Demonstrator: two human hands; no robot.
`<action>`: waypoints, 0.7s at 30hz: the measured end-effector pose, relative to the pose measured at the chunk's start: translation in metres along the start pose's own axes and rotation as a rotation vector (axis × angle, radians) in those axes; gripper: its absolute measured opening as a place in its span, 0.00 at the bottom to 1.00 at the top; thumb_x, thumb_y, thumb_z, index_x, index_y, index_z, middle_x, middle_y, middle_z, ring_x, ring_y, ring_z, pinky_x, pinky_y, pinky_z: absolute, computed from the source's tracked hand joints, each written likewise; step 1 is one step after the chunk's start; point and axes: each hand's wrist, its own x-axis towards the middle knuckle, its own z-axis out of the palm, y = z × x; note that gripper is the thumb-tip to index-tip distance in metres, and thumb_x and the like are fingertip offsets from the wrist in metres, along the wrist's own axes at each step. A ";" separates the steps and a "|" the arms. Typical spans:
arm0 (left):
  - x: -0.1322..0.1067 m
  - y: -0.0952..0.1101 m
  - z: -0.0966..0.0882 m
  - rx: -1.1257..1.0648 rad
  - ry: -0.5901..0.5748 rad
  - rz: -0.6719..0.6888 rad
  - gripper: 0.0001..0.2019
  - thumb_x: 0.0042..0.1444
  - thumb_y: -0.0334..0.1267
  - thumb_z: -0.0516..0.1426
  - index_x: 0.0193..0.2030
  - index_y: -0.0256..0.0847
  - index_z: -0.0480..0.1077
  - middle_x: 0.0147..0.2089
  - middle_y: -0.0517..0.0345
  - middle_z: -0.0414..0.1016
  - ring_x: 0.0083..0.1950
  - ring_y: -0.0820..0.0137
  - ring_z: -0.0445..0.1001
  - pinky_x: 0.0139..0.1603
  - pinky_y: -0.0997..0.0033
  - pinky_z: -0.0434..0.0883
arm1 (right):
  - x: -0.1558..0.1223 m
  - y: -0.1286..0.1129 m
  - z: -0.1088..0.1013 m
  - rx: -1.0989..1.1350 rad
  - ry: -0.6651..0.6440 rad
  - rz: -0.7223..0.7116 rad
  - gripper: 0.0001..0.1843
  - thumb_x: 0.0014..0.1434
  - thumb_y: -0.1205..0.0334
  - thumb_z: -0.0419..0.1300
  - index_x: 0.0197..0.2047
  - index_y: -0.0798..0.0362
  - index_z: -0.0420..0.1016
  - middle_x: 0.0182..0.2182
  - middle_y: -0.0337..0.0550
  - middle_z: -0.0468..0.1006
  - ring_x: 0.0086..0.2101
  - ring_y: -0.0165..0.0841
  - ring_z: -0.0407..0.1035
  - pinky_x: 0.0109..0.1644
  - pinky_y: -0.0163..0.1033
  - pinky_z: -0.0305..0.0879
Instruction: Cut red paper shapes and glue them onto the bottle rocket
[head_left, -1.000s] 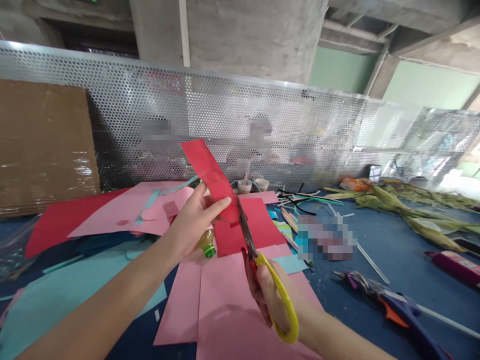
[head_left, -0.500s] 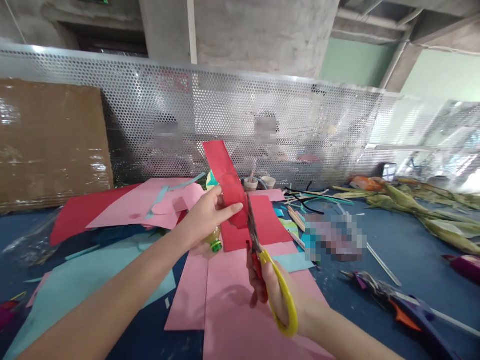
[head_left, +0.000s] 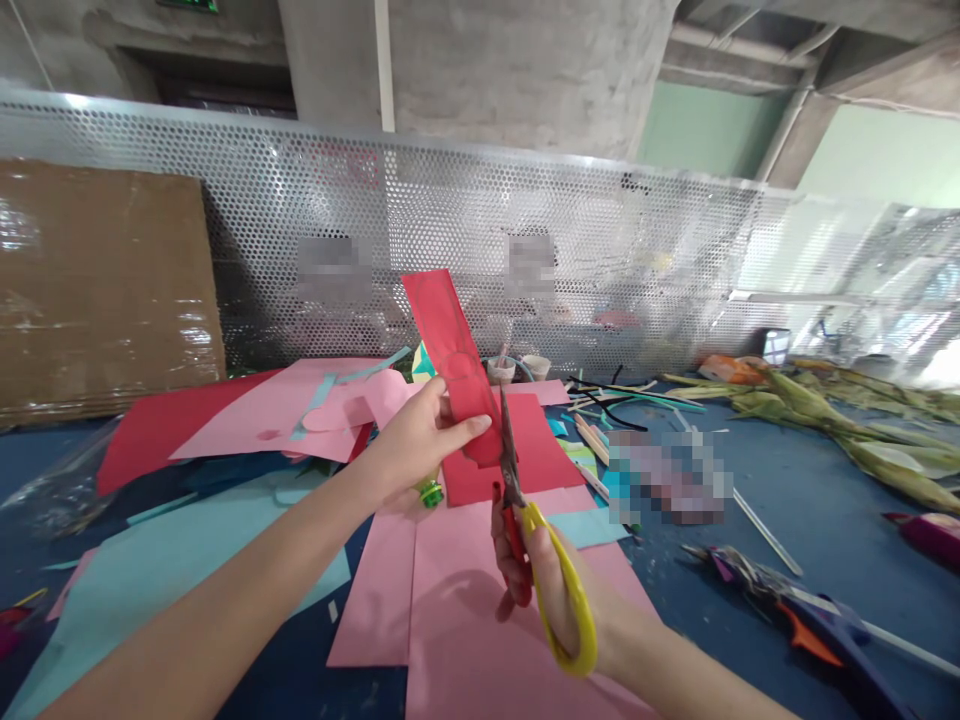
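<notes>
Aloft over the tabletop (head_left: 780, 460), short of its far edge, the left hand (head_left: 412, 432) pinches a flat red paper strip (head_left: 454, 345) with faintly drawn curved outlines; the right hand (head_left: 552, 585) grasps yellow-and-red-handled scissors (head_left: 512, 480).

I see matt paper (head_left: 459, 368) in my left hand (head_left: 416, 432), metal scissors (head_left: 511, 488) with smooth plastic handles (head_left: 588, 630) in my right hand (head_left: 553, 590).

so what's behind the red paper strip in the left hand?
Beyond the red paper strip: perforated panel around its top, a white cup just past its right edge, red sheet around its lower end. Whatever it directly covers can't be seen.
</notes>
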 end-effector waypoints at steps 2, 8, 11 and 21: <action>0.000 0.001 0.000 0.003 0.004 0.008 0.13 0.54 0.36 0.62 0.45 0.41 0.65 0.44 0.54 0.79 0.47 0.62 0.79 0.49 0.59 0.75 | 0.000 0.000 0.000 0.061 -0.030 -0.005 0.27 0.62 0.31 0.47 0.36 0.49 0.60 0.22 0.29 0.54 0.19 0.24 0.50 0.21 0.30 0.67; -0.002 0.006 0.001 0.017 0.000 -0.006 0.12 0.55 0.36 0.61 0.44 0.42 0.64 0.43 0.56 0.80 0.46 0.63 0.80 0.47 0.60 0.76 | 0.001 -0.006 0.004 0.126 -0.044 0.021 0.28 0.61 0.30 0.49 0.35 0.49 0.60 0.21 0.28 0.55 0.18 0.23 0.51 0.20 0.29 0.66; -0.003 0.008 0.002 0.051 0.002 0.000 0.13 0.55 0.37 0.61 0.45 0.43 0.63 0.43 0.56 0.80 0.46 0.62 0.80 0.48 0.59 0.76 | 0.001 -0.009 0.005 0.125 -0.042 0.046 0.30 0.58 0.27 0.48 0.35 0.49 0.61 0.21 0.29 0.54 0.19 0.25 0.49 0.22 0.30 0.67; -0.003 0.007 0.003 0.093 -0.012 0.037 0.11 0.55 0.37 0.60 0.42 0.43 0.63 0.41 0.55 0.79 0.45 0.61 0.79 0.47 0.57 0.75 | -0.001 -0.020 0.006 0.092 -0.022 0.051 0.32 0.56 0.24 0.47 0.32 0.47 0.60 0.24 0.33 0.56 0.23 0.30 0.53 0.31 0.42 0.73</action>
